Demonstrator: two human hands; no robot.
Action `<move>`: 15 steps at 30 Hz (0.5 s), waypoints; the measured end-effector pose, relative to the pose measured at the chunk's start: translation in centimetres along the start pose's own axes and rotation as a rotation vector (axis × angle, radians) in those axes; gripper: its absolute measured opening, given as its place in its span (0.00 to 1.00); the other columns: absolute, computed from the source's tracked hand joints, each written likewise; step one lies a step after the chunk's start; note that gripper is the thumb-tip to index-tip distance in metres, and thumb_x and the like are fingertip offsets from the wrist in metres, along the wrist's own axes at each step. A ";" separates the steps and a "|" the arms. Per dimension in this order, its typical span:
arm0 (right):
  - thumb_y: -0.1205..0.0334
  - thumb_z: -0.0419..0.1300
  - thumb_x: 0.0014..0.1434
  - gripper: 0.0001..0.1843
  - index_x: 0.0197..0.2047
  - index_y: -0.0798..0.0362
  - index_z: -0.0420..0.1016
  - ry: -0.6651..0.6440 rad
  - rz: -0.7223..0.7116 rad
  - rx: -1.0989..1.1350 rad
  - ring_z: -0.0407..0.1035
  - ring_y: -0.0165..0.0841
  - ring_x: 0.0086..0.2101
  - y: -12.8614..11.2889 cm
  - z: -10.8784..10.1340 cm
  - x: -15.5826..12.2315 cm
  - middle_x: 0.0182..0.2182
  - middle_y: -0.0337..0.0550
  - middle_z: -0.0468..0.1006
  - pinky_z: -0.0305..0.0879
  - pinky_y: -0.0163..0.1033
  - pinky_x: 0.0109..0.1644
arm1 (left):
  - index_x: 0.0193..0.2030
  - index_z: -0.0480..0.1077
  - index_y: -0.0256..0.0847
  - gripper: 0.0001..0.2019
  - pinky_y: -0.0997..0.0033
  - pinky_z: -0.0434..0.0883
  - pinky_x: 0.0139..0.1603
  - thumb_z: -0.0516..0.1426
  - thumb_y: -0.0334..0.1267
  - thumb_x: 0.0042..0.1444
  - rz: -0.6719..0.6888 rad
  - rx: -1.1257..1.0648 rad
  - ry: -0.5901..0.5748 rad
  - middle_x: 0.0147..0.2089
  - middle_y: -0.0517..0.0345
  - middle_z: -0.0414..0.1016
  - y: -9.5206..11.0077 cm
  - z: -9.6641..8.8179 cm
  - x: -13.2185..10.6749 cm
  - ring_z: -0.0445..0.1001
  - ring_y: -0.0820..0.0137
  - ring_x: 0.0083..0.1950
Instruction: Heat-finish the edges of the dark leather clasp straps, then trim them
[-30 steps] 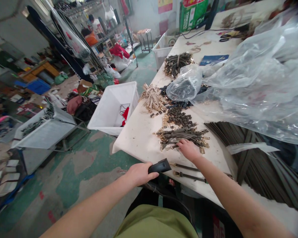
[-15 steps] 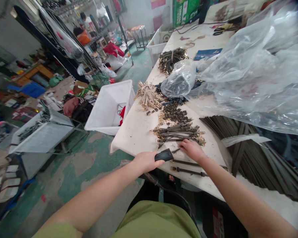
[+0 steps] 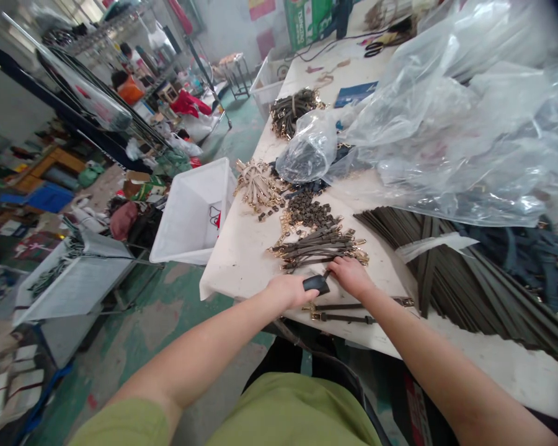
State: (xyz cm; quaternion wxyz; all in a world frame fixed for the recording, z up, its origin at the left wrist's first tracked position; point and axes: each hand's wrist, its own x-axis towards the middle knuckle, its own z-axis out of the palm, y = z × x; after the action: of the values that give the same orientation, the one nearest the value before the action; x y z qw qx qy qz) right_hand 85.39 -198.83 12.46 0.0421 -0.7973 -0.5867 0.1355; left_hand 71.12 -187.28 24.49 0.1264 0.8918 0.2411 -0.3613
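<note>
"In the head view, what does your left grip have?"

"My left grip point(image 3: 289, 290) is closed around a black piece point(image 3: 317, 285). My thumb lies along its lower side, and its free end points toward my other hand, over the front part of the worktop point(image 3: 237, 248)."

"And your right grip?"

"My right grip point(image 3: 353, 277) is narrow, fingers bent down just beside the black piece. A thin dark end point(image 3: 328, 273) shows between the two; I can't tell whether I am pinching it."

"Where are the straps?"

"The bundle point(image 3: 314, 248) lies just beyond my hands, with gold-coloured fittings point(image 3: 359, 255) at its ends. Two loose straps point(image 3: 341, 318) lie side by side nearer to me, and my right forearm point(image 3: 428, 353) passes over the upper one."

"What else is about?"

"Behind the bundle is a heap of small dark loops point(image 3: 309, 209), and beige straps point(image 3: 258, 184) lie farther back on the left, near the edge. On the right, long dark strips point(image 3: 493, 297) fan out with a white band point(image 3: 437, 246) across them. Clear plastic point(image 3: 446, 142) is heaped behind those strips. A white bin point(image 3: 179, 217) stands beside the worktop on the left."
</note>
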 end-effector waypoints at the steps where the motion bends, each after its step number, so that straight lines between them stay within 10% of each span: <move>1: 0.61 0.49 0.57 0.10 0.37 0.51 0.71 -0.002 0.005 0.003 0.62 0.34 0.39 0.1 -0.1 0.0 0.35 0.45 0.71 0.51 0.38 0.40 | 0.45 0.68 0.42 0.31 0.66 0.68 0.42 0.42 0.63 0.49 0.001 0.007 0.002 0.44 0.49 0.74 0.1 -0.1 0.0 0.72 0.60 0.44; 9: 0.63 0.47 0.58 0.11 0.38 0.51 0.70 -0.035 0.015 -0.044 0.63 0.36 0.40 -0.4 -0.7 -0.2 0.36 0.47 0.70 0.53 0.39 0.41 | 0.45 0.68 0.40 0.32 0.64 0.68 0.39 0.43 0.63 0.48 -0.010 -0.044 0.018 0.42 0.46 0.74 0.0 0.2 0.0 0.72 0.56 0.42; 15: 0.69 0.48 0.56 0.14 0.45 0.53 0.67 0.031 -0.161 -0.107 0.61 0.36 0.44 -0.9 -0.5 -0.2 0.44 0.50 0.67 0.56 0.39 0.44 | 0.46 0.67 0.43 0.30 0.69 0.67 0.38 0.41 0.63 0.50 -0.068 -0.212 0.070 0.42 0.51 0.74 -3.8 1.2 -3.0 0.72 0.61 0.42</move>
State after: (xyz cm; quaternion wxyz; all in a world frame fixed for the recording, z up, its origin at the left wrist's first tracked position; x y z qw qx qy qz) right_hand 84.66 -198.72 13.20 0.0193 -0.7507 -0.6544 0.0878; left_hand 66.55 -185.60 25.56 0.1991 0.8768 0.3123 -0.3067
